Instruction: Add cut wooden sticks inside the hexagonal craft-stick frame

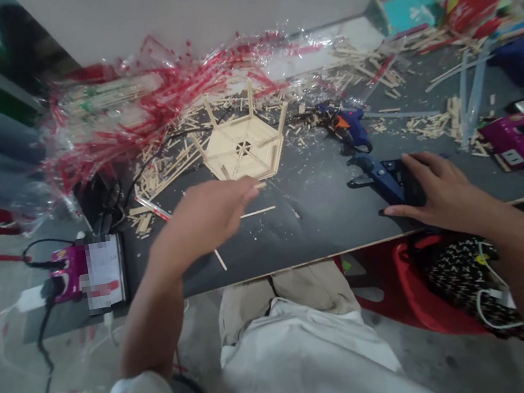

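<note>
On the dark tabletop (pixel 327 239) there's one hexagonal stick panel (pixel 233 136), sitting just beyond the left hand (pixel 215 215). I count at least four upright posts (pixel 250 98) along its far and side edges; whether the near corners carry any is hard to make out. The left thumb and fingers are together, pinched on one short stick (pixel 259 186) at the panel's near edge, though the hand is blurred and hides most of its grip.

The right hand (pixel 438 190) is at the handle end of one blue hand cutter (pixel 380 177), thumb spread well apart from the fingers; how the palm meets the handle is hidden.

Two loose sticks (pixel 258 212) lie nearest the left arm, each partly covered by it. One blue glue gun (pixel 354 127) with an orange trigger lies beyond the cutter; a second blue shape (pixel 520 62) at far right could be another, too blurred to settle.

There are two magenta power strips (pixel 514 142), one at either end, and one phone (pixel 103 273) with its screen pixelated. The offcuts (pixel 363 66) behind are too many to count, partly buried under crumpled red-and-clear plastic wrapping (pixel 162 93).
</note>
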{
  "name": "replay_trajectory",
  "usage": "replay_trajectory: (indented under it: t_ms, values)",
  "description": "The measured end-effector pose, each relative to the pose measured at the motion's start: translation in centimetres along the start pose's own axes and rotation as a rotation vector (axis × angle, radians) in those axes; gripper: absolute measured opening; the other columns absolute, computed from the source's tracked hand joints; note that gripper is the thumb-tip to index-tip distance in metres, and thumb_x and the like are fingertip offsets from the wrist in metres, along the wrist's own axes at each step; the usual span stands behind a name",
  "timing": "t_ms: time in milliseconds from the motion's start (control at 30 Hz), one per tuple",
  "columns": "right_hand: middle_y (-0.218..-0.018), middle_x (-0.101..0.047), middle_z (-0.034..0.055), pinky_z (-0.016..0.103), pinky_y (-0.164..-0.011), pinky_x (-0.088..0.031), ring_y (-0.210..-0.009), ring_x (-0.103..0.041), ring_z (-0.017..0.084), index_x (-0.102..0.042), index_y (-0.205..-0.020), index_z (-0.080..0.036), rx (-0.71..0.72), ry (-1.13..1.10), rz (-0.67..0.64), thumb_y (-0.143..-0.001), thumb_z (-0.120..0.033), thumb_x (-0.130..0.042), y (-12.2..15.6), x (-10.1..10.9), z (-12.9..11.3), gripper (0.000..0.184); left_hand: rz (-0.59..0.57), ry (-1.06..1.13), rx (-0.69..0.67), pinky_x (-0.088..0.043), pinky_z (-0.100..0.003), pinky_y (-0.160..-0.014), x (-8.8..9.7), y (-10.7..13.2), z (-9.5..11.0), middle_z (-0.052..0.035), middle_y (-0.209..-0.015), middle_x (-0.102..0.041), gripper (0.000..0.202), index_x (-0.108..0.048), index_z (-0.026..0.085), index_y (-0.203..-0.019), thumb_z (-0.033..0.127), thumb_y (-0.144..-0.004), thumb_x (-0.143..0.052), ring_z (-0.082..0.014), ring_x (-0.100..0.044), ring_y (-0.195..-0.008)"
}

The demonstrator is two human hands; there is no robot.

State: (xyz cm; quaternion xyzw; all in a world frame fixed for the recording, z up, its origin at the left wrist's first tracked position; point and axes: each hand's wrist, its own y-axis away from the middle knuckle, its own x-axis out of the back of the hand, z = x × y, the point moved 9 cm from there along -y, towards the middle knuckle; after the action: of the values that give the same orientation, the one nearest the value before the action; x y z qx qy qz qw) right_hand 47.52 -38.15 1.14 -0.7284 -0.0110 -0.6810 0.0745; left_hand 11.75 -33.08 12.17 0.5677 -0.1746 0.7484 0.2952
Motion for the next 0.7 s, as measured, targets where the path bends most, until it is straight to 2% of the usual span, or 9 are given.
replay_trajectory:
  t_ms: [133, 233, 300, 333, 400, 433, 500, 633, 700]
  values:
    - [-0.137, -0.061, 0.0327, 0.052, -0.110, -0.047, -0.127, -0.058, 0.044, -0.050, -0.148, -0.002, 0.010, 0.186, -0.043, -0.088, -0.041, -0.073, -0.2, 0.5, -1.2, 0.075, -0.080, -0.020, -0.053, -0.051, -0.029, -0.076, -4.7, -0.8, 1.4, -0.0095, -0.104, -0.077, 0.036, -0.067, 0.021, -0.123, 0.028, -0.107, -0.036, -0.0235, -0.075, -0.093]
    - [-0.118, -0.068, 0.0310, 0.050, -0.096, -0.052, -0.108, -0.064, 0.043, -0.057, -0.137, -0.004, -0.041, 0.210, -0.087, -0.095, -0.040, -0.058, 0.1, 1.5, -2.2, 0.056, -0.078, -0.035, -0.002, -0.050, -0.030, -0.072, -6.1, -1.6, 0.9, -0.0110, -0.103, -0.078, 0.039, -0.062, 0.018, -0.132, 0.026, -0.107, -0.033, -0.0256, -0.076, -0.090]
    - [-0.107, -0.069, 0.0272, 0.048, -0.083, -0.053, -0.093, -0.068, 0.039, -0.063, -0.119, -0.014, -0.150, 0.055, -0.111, -0.097, -0.041, -0.049, 0.6, 2.4, -2.8, 0.037, -0.077, -0.031, 0.032, -0.050, -0.031, -0.071, -6.6, -2.0, 0.5, -0.0115, -0.096, -0.078, 0.040, -0.061, 0.017, -0.134, 0.025, -0.107, -0.032, -0.0263, -0.076, -0.084]
    - [-0.097, -0.070, 0.0228, 0.048, -0.075, -0.053, -0.083, -0.068, 0.037, -0.062, -0.103, -0.021, -0.213, -0.077, -0.131, -0.099, -0.043, -0.043, 0.9, 2.6, -3.3, 0.029, -0.080, -0.018, 0.040, -0.050, -0.031, -0.070, -6.7, -2.0, 0.5, -0.0114, -0.094, -0.078, 0.040, -0.061, 0.016, -0.134, 0.025, -0.106, -0.033, -0.0265, -0.075, -0.082]
    - [-0.068, -0.064, 0.0111, 0.045, -0.062, -0.048, -0.062, -0.062, 0.031, -0.047, -0.076, -0.029, -0.307, -0.361, -0.247, -0.100, -0.053, -0.036, 1.3, 2.3, -5.1, 0.036, -0.077, 0.025, 0.048, -0.051, -0.032, -0.071, -7.0, -2.1, 0.5, -0.0109, -0.094, -0.078, 0.039, -0.062, 0.017, -0.131, 0.024, -0.106, -0.033, -0.0264, -0.075, -0.082]
    - [-0.067, -0.064, 0.0088, 0.044, -0.063, -0.048, -0.061, -0.061, 0.030, -0.046, -0.075, -0.029, -0.311, -0.460, -0.281, -0.100, -0.055, -0.037, 1.3, 2.3, -6.5, 0.037, -0.065, 0.048, 0.053, -0.051, -0.032, -0.071, -7.0, -2.0, 0.6, -0.0105, -0.094, -0.078, 0.039, -0.063, 0.018, -0.130, 0.023, -0.105, -0.034, -0.0260, -0.075, -0.083]
    - [-0.079, -0.069, 0.0100, 0.045, -0.070, -0.051, -0.072, -0.066, 0.031, -0.055, -0.084, -0.027, -0.239, -0.578, -0.276, -0.097, -0.055, -0.044, 0.6, 2.9, -9.9, 0.033, -0.037, 0.079, 0.060, -0.051, -0.030, -0.072, -7.0, -2.0, 0.8, -0.0097, -0.092, -0.078, 0.037, -0.065, 0.019, -0.127, 0.024, -0.106, -0.034, -0.0249, -0.075, -0.084]
    - [-0.086, -0.067, 0.0079, 0.042, -0.072, -0.053, -0.079, -0.067, 0.028, -0.057, -0.086, -0.025, -0.049, -0.713, -0.290, -0.095, -0.046, -0.051, -1.1, 2.9, -16.4, 0.024, -0.047, 0.070, 0.088, -0.049, -0.031, -0.069, -7.2, -2.1, 1.0, -0.0097, -0.087, -0.076, 0.035, -0.067, 0.018, -0.116, 0.025, -0.106, -0.034, -0.0257, -0.075, -0.081]
    - [-0.089, -0.067, 0.0083, 0.042, -0.074, -0.054, -0.083, -0.068, 0.028, -0.059, -0.090, -0.024, -0.011, -0.765, -0.267, -0.096, -0.041, -0.050, -1.7, 2.8, -18.4, 0.020, -0.038, 0.066, 0.120, -0.048, -0.031, -0.068, -7.0, -2.0, 0.6, -0.0098, -0.083, -0.075, 0.034, -0.067, 0.018, -0.110, 0.025, -0.106, -0.034, -0.0262, -0.074, -0.079]
